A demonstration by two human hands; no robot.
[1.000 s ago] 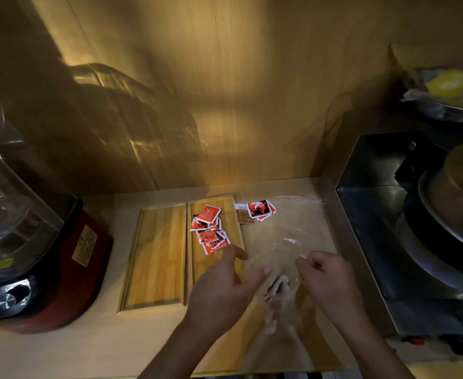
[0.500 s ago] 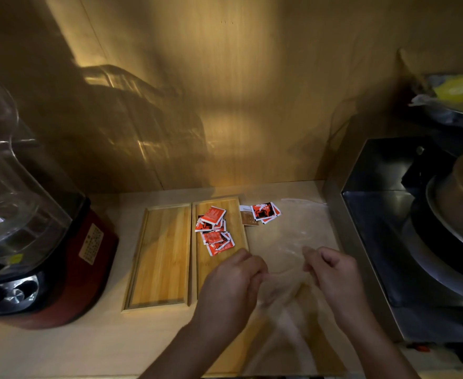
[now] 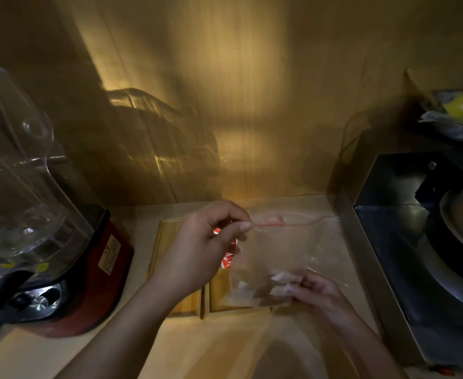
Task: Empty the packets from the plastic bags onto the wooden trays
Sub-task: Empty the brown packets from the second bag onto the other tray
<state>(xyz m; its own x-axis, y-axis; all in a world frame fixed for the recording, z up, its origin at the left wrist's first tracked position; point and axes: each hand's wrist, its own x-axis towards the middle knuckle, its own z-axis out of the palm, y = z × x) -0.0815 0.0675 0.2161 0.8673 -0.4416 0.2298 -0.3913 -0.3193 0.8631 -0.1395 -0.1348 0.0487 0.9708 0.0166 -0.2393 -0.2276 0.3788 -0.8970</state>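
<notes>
A blender with a clear rounded plastic jug on a glossy red base [image 3: 99, 283] stands well left of the right tray, and a dull steel box-shaped housing [image 3: 388, 242] stands to that tray's right. Two flat rectangular bamboo-grain wooden trays lie side by side: the left tray [image 3: 167, 236] touches the right tray [image 3: 224, 294]. One clear, crinkled plastic zip bag with a thin red seal line [image 3: 301, 242] hangs over the right tray's right side. The left hand [image 3: 200, 250] pinches the bag's sealed top edge; the right hand [image 3: 320, 294] grips its lower part. Pale packets [image 3: 282, 277] bunch inside, too blurred to count. Red-and-white packets [image 3: 227, 262] lie on the right tray, mostly hidden behind the left hand.
</notes>
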